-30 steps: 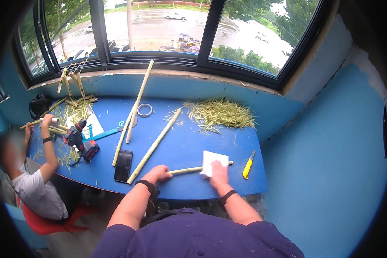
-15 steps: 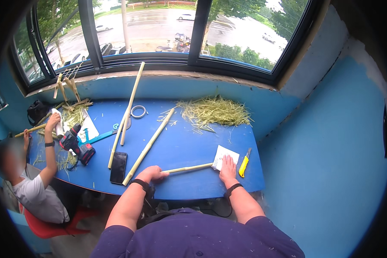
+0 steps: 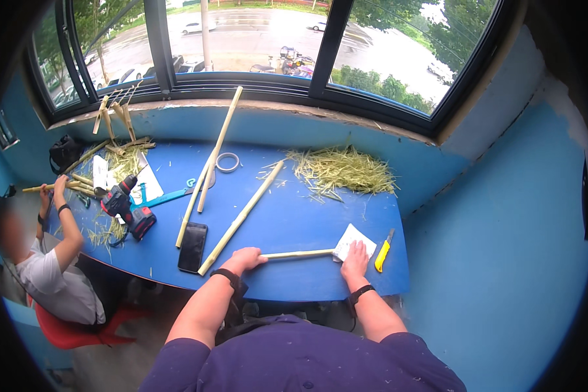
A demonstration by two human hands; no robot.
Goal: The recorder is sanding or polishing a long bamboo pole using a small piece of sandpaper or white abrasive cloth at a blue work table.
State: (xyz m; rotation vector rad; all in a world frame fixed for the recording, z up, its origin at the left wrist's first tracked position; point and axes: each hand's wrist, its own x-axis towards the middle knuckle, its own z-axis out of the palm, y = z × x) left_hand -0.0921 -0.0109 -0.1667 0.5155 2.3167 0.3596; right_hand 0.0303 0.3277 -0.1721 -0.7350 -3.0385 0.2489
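A thin bamboo stick [image 3: 300, 254] lies crosswise near the table's front edge. My left hand [image 3: 245, 259] is closed around its left end. The stick's right end disappears under a white sheet with faint print [image 3: 357, 236]. My right hand [image 3: 355, 262] presses this sheet around the stick, fingers bent over it; the part under the palm is hidden. Just right of that hand lies a yellow utility knife [image 3: 383, 253] with its blade out. A thicker bamboo pole [image 3: 244, 216] slants away beyond my left hand, beside a black phone [image 3: 193, 247].
Bamboo shavings [image 3: 343, 173] are heaped at the back right of the blue table [image 3: 287, 225]. Two more poles [image 3: 210, 166] cross near a tape roll [image 3: 228, 163]. A cordless drill [image 3: 119, 201] and a teal-handled saw [image 3: 165, 196] lie left, by a seated co-worker [image 3: 52, 268] holding bamboo.
The whole view has shifted slightly. My right fingers look more bent over the sheet, which has tilted. The co-worker's raised hand has come down from the white roll to the bamboo.
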